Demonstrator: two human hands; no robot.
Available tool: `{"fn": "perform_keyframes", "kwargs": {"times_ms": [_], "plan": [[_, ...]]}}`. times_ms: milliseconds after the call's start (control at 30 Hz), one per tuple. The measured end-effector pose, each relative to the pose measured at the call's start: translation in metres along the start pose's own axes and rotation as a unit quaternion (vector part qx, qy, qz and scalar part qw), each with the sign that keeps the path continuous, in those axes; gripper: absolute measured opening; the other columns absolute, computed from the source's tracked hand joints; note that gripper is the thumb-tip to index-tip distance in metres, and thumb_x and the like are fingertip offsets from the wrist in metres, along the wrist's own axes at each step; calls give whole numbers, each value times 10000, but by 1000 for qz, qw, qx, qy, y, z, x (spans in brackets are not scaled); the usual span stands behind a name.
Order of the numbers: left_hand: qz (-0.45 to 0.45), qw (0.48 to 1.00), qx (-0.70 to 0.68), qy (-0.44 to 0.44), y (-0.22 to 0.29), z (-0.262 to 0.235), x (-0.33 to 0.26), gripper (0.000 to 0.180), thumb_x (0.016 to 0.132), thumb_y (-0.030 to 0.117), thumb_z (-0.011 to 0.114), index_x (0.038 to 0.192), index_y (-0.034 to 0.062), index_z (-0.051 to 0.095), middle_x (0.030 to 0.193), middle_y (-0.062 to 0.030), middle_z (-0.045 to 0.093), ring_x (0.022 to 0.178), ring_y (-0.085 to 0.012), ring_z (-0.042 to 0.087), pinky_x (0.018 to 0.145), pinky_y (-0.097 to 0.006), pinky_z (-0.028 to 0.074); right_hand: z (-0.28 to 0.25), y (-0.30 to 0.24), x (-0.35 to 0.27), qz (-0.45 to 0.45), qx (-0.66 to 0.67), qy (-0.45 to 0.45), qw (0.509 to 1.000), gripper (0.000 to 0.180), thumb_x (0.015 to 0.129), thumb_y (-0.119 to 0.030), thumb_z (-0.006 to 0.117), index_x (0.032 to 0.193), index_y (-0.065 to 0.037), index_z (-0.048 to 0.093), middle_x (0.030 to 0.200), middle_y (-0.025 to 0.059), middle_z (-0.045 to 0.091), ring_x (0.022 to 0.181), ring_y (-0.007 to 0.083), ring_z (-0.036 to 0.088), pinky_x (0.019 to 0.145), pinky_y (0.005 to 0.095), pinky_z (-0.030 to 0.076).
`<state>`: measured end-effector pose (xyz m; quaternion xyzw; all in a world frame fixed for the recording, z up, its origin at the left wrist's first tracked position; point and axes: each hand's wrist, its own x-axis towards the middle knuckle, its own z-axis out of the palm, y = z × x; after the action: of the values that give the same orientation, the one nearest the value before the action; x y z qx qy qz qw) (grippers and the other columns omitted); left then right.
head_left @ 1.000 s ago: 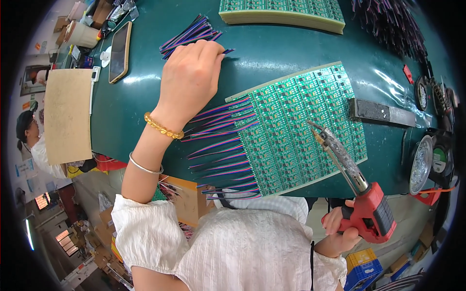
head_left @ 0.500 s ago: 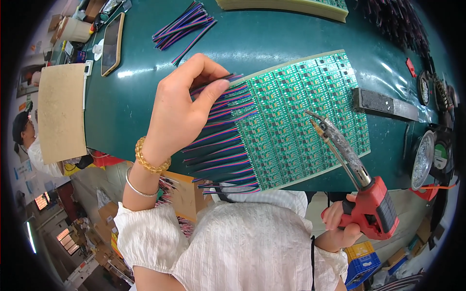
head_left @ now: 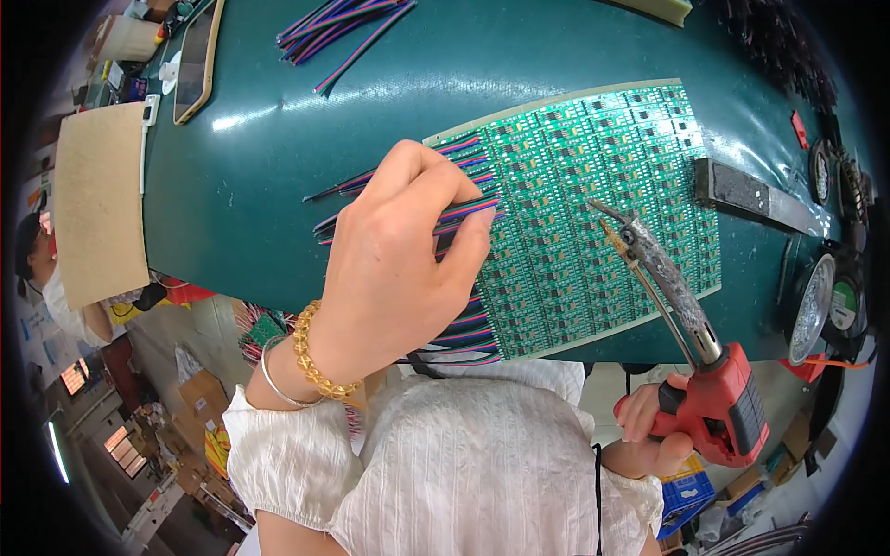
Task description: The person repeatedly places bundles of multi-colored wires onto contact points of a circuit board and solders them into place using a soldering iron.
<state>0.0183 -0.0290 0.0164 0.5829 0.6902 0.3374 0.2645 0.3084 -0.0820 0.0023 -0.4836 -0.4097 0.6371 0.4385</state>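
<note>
My left hand (head_left: 394,255) pinches a multicoloured ribbon wire (head_left: 473,206) and holds its end against the left edge of a green circuit board panel (head_left: 593,204) on the dark green table (head_left: 269,139). Several more coloured wires (head_left: 464,334) stick out from the panel's left edge, partly hidden under my hand. My right hand (head_left: 654,431) grips the red handle of a soldering iron (head_left: 723,398); its metal tip (head_left: 607,227) hovers over the middle of the panel, to the right of my left fingers.
A loose bundle of coloured wires (head_left: 338,20) lies at the table's far side. A phone (head_left: 197,57) and a tan board (head_left: 97,199) are at the left. A dark metal bar (head_left: 751,196) and round fans (head_left: 830,306) sit at the right.
My left hand came back from the far wire bundle to the panel's left edge with a wire. The soldering iron stayed over the panel, its tip drifting slightly.
</note>
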Motion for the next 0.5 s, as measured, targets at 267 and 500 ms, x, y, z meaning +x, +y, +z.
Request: {"fn": "perform_keyframes", "kwargs": {"times_ms": [267, 500], "plan": [[14, 995, 95, 29, 3, 7, 1, 115, 788, -14, 683, 823, -23, 574, 886, -106, 556, 676, -184, 544, 550, -273, 432, -12, 24, 2, -83, -63, -71, 992, 801, 837, -649, 640, 1202, 51, 501, 489, 28, 497, 383, 146, 436, 402, 282, 348], [-20, 997, 76, 4, 7, 10, 1, 122, 778, -7, 688, 815, -10, 572, 889, -102, 558, 689, -189, 572, 562, -285, 455, 13, 23, -4, -55, 3, -6, 998, 923, 806, -692, 640, 1322, 43, 427, 523, 8, 518, 410, 133, 439, 430, 279, 357]]}}
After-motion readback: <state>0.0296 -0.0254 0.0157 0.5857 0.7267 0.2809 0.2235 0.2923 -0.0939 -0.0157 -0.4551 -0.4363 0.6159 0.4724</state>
